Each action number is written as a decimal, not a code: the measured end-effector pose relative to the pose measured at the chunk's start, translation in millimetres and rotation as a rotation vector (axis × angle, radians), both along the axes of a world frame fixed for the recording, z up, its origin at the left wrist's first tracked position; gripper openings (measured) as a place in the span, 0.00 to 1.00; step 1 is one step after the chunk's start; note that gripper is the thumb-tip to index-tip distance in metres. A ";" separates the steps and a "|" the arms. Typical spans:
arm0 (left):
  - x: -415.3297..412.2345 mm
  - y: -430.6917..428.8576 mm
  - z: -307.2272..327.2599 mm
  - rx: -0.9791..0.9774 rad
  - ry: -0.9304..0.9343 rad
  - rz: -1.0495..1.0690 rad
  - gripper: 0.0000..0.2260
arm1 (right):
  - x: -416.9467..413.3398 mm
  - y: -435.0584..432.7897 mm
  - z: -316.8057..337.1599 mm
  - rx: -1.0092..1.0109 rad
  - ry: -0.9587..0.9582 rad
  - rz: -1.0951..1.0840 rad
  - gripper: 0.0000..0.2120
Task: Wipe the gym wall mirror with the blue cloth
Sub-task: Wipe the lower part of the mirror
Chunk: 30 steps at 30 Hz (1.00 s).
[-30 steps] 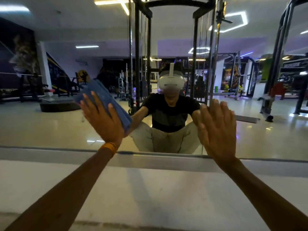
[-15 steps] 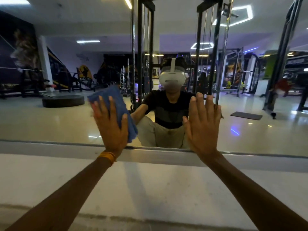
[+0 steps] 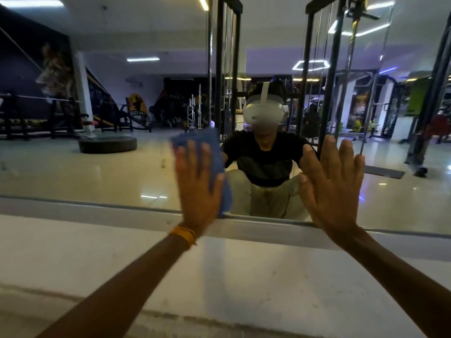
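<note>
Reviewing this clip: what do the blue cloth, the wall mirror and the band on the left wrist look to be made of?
Blue cloth: soft fabric, matte, probably microfibre; it bends limply under the flat left hand. Mirror: glass with a glossy reflective face, showing the gym and light glints. Wrist band: orange-yellow, seemingly thread or woven cord; too blurred to be sure.

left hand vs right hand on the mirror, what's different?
The left hand presses the blue cloth flat against the mirror; the right hand lies bare on the glass. The left wrist wears an orange band; the right wrist is bare. The left hand's heel reaches the mirror's bottom edge; so does the right's. Both are open, fingers spread and pointing up.
</note>
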<state>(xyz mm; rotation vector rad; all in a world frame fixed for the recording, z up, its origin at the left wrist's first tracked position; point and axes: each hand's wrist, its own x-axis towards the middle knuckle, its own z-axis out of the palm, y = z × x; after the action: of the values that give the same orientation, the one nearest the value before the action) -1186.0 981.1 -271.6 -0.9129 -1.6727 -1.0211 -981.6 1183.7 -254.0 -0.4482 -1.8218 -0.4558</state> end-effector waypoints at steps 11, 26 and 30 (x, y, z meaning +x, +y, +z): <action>-57.0 -31.5 39.6 0.174 -0.038 0.042 0.30 | 57.6 21.7 3.4 0.057 -0.083 0.039 0.28; 4.7 18.7 47.9 0.172 -0.065 0.026 0.30 | 141.2 98.9 19.6 0.014 -0.099 -0.055 0.31; 94.0 95.0 25.6 -0.048 0.185 -0.083 0.30 | 154.6 112.4 19.8 0.040 -0.120 0.006 0.30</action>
<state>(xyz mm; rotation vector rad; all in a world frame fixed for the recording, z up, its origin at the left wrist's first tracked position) -1092.0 1076.1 -246.1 -1.0825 -1.5202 -0.9251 -827.0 1296.1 -234.2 -0.3944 -1.9249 -0.5236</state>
